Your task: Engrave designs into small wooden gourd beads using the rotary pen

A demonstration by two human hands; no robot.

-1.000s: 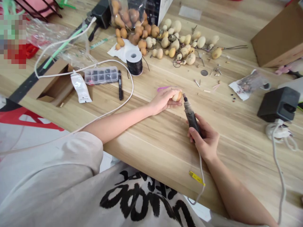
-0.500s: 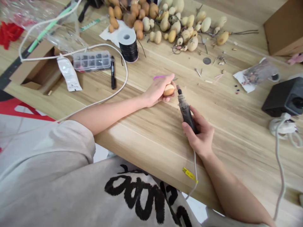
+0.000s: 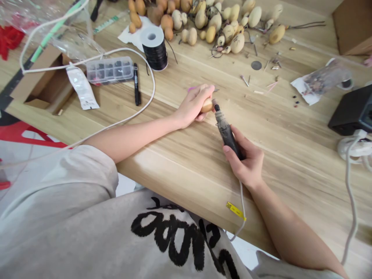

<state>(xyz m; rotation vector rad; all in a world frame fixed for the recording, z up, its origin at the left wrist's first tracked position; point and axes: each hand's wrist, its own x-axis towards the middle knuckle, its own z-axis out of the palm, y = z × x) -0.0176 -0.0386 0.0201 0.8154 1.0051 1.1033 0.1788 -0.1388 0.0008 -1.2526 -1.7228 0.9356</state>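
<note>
My left hand (image 3: 194,104) rests on the wooden table (image 3: 285,147) with its fingers closed around a small tan gourd (image 3: 207,105). My right hand (image 3: 245,161) grips a dark pen-shaped rotary tool (image 3: 225,130) by its body, and a thin white cord runs from the tool's rear over the table edge. The tool's tip touches the gourd's right end, or sits just short of it. A pink strip peeks out behind my left fingers.
A pile of small gourds (image 3: 215,19) lies at the far edge. A black thread spool (image 3: 155,48), a clear compartment box (image 3: 109,70), a black marker (image 3: 136,84) and an open cardboard box (image 3: 43,83) sit left. A black device (image 3: 353,112) and a plastic bag (image 3: 322,81) are right. Small bits are scattered mid-table.
The view has tilted so everything sits higher in frame. The tool's tip has closed in on the gourd. Both hands keep their grips.
</note>
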